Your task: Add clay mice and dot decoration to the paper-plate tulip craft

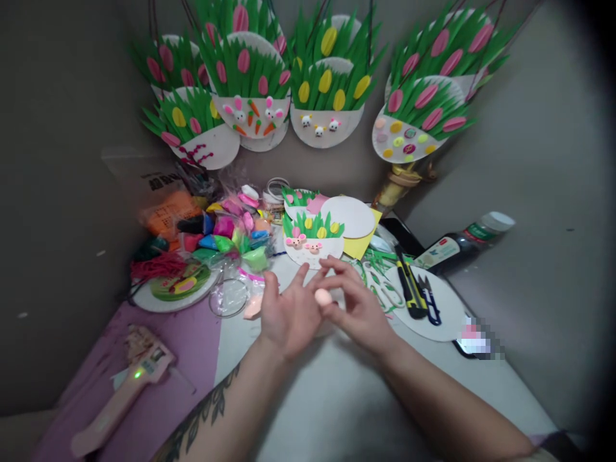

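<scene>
Between the thumb and fingers of my right hand (353, 305) is a small pale-pink ball of modelling clay (323, 297). My left hand (291, 314) lies palm up with its fingers stretched out, just beside the ball. Right behind my fingertips stands a paper-plate basket (315, 247) with green paper grass, pink and yellow paper eggs and two small pink clay animal heads. A piece of peach clay in wrap (253, 307) lies left of my left hand.
At left are a pink glue gun (128, 391) with a green light, a decorated plate (176, 289) and bagged coloured clay (231, 224). A white plate (447, 314) at right bears a yellow-black cutter (411, 285) and thread snips (430, 301). A dark bottle (464, 244) stands behind. Finished baskets (327, 125) hang on the wall.
</scene>
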Motion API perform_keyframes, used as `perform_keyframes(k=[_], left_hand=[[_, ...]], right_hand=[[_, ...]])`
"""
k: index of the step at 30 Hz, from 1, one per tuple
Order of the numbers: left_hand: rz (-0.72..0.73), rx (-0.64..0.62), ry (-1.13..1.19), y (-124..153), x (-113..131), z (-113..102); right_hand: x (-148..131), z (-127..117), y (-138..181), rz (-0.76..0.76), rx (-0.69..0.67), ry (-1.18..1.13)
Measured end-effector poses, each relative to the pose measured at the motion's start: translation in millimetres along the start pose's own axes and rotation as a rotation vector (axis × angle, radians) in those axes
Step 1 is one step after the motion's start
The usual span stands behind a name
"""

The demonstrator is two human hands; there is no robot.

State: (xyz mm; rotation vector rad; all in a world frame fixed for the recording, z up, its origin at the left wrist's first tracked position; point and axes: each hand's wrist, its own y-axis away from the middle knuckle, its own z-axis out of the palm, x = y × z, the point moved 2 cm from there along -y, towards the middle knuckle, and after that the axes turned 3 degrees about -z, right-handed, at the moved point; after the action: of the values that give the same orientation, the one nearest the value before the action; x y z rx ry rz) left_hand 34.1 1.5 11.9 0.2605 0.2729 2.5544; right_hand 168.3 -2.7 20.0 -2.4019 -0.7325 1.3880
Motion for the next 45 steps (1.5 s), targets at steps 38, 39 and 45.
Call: perform_keyframes(k=[38,39,45], left_hand=[[0.779,0.605,-1.134,52.1,84.3,-23.3],[0.808,0.681,-1.341,58.4,86.1,-26.4],[0.501,0.968,-2.552,60.4,64.7,-34.3]], right_hand=[[60.4,3.0,29.9,-0.262,-0.197,0.281],[59.9,3.6,30.3,-0.28,-0.209,0.284],[60.6,3.1,30.0,-0.264,-0.122,0.152]])
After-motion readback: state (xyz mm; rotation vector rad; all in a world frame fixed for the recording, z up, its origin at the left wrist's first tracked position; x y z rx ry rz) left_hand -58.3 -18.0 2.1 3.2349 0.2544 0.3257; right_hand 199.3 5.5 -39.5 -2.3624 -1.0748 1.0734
